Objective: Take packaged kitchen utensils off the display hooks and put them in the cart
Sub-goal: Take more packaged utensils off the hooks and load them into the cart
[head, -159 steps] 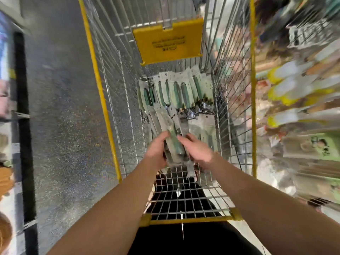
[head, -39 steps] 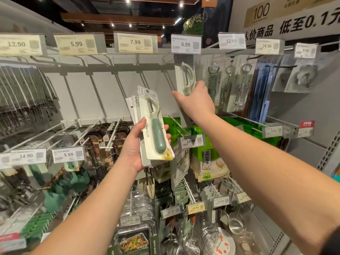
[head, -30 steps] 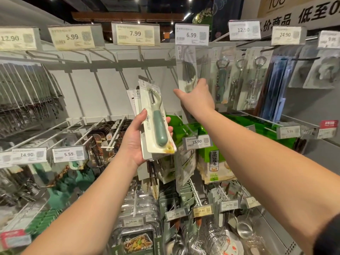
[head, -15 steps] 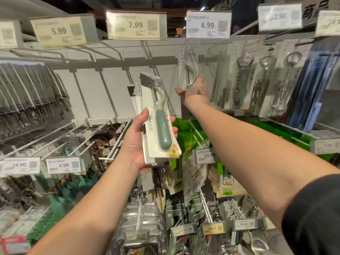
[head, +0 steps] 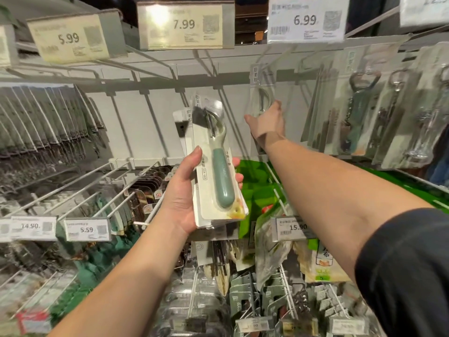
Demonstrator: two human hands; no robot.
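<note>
My left hand (head: 182, 190) holds a small stack of packaged peelers (head: 216, 171) upright in front of the display; the front one has a sage-green handle on a white card. My right hand (head: 267, 122) reaches up and grips the lower part of another packaged peeler (head: 263, 93) that hangs on a hook under the 6.99 price tag (head: 306, 20). The cart is out of view.
Packaged bottle openers and corkscrews (head: 362, 110) hang to the right. The hooks under the 7.99 tag (head: 185, 25) are bare. Dark utensils (head: 43, 122) fill the left hooks. Green cloth packs (head: 257, 181) and lower hooks with price tags sit below.
The view has come closer to the shelf. My right hand has reached deeper and higher along the hanging peeler pack. My left hand keeps its stack steady.
</note>
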